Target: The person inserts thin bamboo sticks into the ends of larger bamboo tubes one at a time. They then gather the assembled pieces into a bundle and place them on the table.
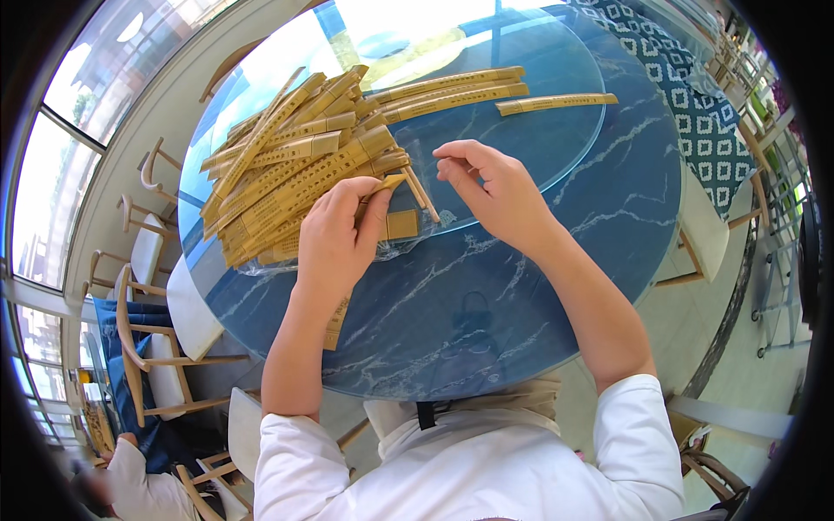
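My left hand [341,227] is closed on a long brown paper chopstick sleeve [334,332], pinching its top between thumb and fingers. The sleeve's lower end shows below my wrist, over the table. Just right of that hand, a pair of wooden chopsticks [419,193] pokes out near the pile's edge. My right hand [495,189] hovers to the right of them, fingers bent and a little apart, with nothing visible in it. A large heap of brown printed chopstick sleeves [295,161] lies beyond my left hand, partly on clear plastic wrap [408,246].
The heap rests on a round blue marbled table [460,321] with a glass turntable [569,143]. Several sleeves lie to the far right, one single sleeve [556,103] apart. Wooden chairs [161,347] stand at left. A patterned cloth [695,130] drapes at right. Another person [143,478] is at lower left.
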Tool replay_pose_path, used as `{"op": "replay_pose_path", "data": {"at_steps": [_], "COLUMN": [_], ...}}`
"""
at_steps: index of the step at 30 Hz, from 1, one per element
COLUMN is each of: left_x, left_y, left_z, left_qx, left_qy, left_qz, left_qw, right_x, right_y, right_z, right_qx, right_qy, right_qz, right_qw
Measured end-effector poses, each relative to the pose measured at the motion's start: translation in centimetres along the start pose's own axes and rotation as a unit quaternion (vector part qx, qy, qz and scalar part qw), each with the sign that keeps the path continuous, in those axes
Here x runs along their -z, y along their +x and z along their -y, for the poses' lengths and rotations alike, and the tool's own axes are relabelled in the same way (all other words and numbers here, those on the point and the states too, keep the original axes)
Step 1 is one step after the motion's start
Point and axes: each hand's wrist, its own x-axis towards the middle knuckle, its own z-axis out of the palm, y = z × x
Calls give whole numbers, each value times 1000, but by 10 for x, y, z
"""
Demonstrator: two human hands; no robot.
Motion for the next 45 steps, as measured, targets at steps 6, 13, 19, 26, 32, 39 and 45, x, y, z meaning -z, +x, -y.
{"op": "replay_pose_path", "data": {"at_steps": [6,13,19,26,32,39,45], "left_x": [5,3,1,-7,-13,-4,1], "left_y": [5,5,4,2,3,1,7], "left_z": [6,2,4,8,9,7,-1], "left_qx": [184,238,239,227,236,249,253], "left_qy": [-352,-377,-368,-362,-337,-316,-309], "left_qz": [45,85,93,71,70,76,128], "left_qw": [917,891,894,902,909,912,908], "right_x": [-1,-4,-10,-21,-7,18,88], "right_y": [-9,-11,-9,-17,-14,6,29], "right_z": [-13,-16,-21,-22,-32,-37,-39], "right_qx": [142,103,118,155,111,29,-99], "right_qy": [-176,-164,-172,-198,-245,-160,219], "right_qz": [82,132,129,133,116,-51,-285], "right_qw": [971,972,969,959,956,985,928]}}
